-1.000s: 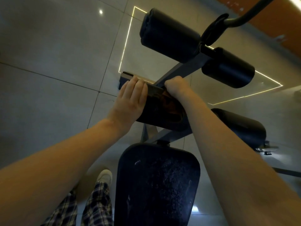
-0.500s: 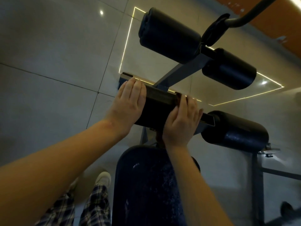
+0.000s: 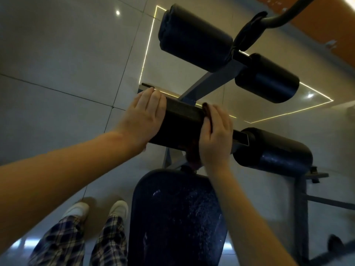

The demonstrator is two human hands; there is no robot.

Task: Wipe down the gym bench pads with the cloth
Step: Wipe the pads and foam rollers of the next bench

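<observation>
The left hand [image 3: 146,117] rests flat on the roller pad [image 3: 182,122], its grip slack; the right hand [image 3: 216,139] has its grip curled round the cloth [image 3: 208,110].

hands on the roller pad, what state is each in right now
Left hand: open, fingers flat on the black cylindrical foam roller pad.
Right hand: closed around the dark brown cloth, pressing it to that pad.

The rollers [image 3: 194,37] are covered in black, matt, smooth padding, apparently vinyl; the seat pad [image 3: 176,217] is dark vinyl, speckled and scuffed, with a faint sheen. The frame [image 3: 207,85] is smooth, grey-blue painted metal, and the floor [image 3: 57,54] is large glossy tiles that mirror the lights. The cloth [image 3: 208,112] is brownish, soft and dull; the trousers [image 3: 63,242] are woven checked fabric.
</observation>
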